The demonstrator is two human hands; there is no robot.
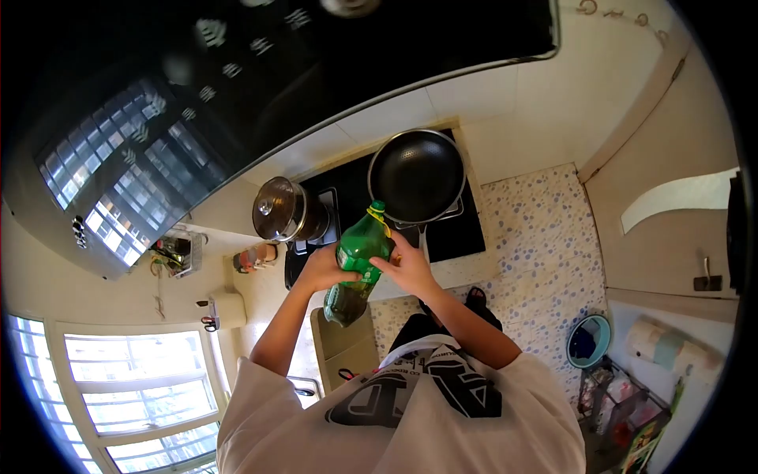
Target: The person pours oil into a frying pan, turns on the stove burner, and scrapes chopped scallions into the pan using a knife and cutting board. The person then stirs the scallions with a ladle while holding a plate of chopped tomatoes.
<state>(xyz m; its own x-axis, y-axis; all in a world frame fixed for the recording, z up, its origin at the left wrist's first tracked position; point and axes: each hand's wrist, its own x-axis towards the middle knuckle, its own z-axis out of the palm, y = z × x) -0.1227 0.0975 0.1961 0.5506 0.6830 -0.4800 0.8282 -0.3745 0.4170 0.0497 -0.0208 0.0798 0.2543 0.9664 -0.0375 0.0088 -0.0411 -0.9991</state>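
Note:
A large green plastic bottle (359, 257) with a green cap is held between my two hands, tilted, its cap end toward the stove. My left hand (322, 268) wraps round its left side, thumb across the label. On the other side my right hand (407, 267) grips the bottle near its upper part, thumb on the label. Just beyond the cap, a black frying pan (417, 175) rests on the black stove (458, 245). Left of it stands a pot with a glass lid (280, 209) on the other burner.
A dark range hood (316, 79) hangs overhead. Knives in a holder (227, 310) and jars (257, 257) stand at the left, near a window (142, 363). A blue bucket (589, 341) and a rack (620, 403) are at the right, below a door (671, 197).

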